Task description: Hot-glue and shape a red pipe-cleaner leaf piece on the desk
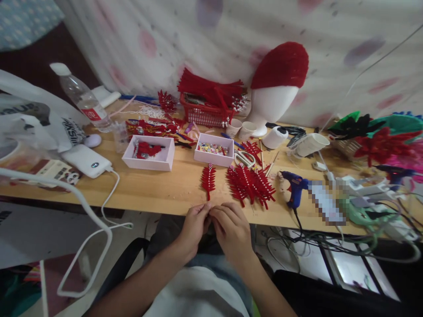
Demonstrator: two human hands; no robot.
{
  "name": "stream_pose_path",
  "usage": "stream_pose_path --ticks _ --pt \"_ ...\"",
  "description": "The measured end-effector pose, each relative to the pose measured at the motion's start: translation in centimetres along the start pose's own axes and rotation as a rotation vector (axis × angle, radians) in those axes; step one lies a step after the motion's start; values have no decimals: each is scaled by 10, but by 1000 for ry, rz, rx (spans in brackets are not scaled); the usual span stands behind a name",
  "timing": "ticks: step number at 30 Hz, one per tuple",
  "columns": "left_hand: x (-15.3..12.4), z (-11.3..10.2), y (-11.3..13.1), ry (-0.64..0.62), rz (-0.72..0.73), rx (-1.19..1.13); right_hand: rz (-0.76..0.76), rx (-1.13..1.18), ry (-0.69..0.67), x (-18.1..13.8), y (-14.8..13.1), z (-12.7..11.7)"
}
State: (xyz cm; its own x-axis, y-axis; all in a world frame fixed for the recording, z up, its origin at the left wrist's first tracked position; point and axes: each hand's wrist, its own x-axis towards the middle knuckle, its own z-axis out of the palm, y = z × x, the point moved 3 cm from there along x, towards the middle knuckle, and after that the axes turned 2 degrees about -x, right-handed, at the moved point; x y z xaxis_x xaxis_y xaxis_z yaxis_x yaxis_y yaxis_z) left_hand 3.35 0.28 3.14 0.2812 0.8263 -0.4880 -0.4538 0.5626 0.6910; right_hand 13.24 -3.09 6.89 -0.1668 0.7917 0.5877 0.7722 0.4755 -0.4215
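My left hand (195, 226) and my right hand (231, 224) meet at the table's front edge, fingers closed and pinched together. Whatever is between the fingertips is hidden. Just beyond them is a red fuzzy leaf-shaped sprig (208, 182) with a row of pearl beads down its middle and a small pink bead at its top. Its lower end comes close to my left thumb; I cannot tell whether it touches. To the right lies a pile of similar red beaded sprigs (249, 185). Scissors (244, 158) with pale handles lie behind the pile.
Behind are a pink box of beads (214, 159), another pink box (148, 165), a red basket (208, 115) of red stems and a head form (274, 103). At right, a blue glue gun (295, 189) stands near cables. A power bank (86, 160) and bottle (79, 97) are left.
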Motion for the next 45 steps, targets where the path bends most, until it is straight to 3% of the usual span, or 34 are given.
stream_pose_path --ticks 12,16,19,24,28,39,45 --pt "1 -6 11 47 87 -16 12 36 4 11 -2 14" --pt "3 -10 12 34 161 112 59 45 47 15 -1 12" --pt "0 -19 20 36 401 442 123 82 107 21 9 7" --pt "-7 -27 29 -2 989 1234 262 79 107 33 40 8" --pt "3 -27 20 -12 1186 1591 326 113 72 37 57 22" --pt "12 -26 14 6 1122 1727 315 100 12 36 66 36" --pt "14 -25 15 -15 1006 1738 313 83 -22 39 67 39"
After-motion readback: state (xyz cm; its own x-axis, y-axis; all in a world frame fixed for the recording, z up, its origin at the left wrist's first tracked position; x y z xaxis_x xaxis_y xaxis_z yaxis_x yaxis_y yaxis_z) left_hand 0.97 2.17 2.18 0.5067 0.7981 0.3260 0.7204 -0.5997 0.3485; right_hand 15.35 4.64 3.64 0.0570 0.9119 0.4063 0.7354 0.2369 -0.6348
